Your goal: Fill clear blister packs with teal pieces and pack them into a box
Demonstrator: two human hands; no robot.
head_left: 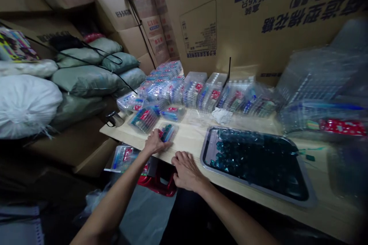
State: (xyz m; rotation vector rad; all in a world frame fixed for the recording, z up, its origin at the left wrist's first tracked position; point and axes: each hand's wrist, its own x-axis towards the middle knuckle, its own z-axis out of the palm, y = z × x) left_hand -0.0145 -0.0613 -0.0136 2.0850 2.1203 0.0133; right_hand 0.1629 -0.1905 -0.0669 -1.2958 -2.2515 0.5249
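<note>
Clear plastic is meeting the left hand (154, 142) at its fingertips: a small case (168, 132) of blue and dark sticks is sitting on the table just ahead of them. The left fingers (164, 145) are bunching against the case's near end, but I cannot tell whether they are grasping it or only touching it. The right hand (186, 171) is resting at the table's near edge, below and to the right of the left fingers. Its fingers (179, 159) are released and loosely curled, and they are holding nothing.

The pale table (184, 139) is spreading out beyond both sets of fingers. To the right of the right fingers, a metal tray (201, 153) is holding a heap of teal pieces (227, 149). Ahead of the left fingers, more clear cases (192, 90) are standing in crowded rows, with a white cloth (221, 115) lying against them. Beyond the left fingers, grey-green sacks (86, 80) are piled up, and cardboard cartons (230, 19) are rising behind the table. Below the left fingers, another clear case (123, 159) is sitting past the table's edge, just above a red stool (158, 183).
</note>
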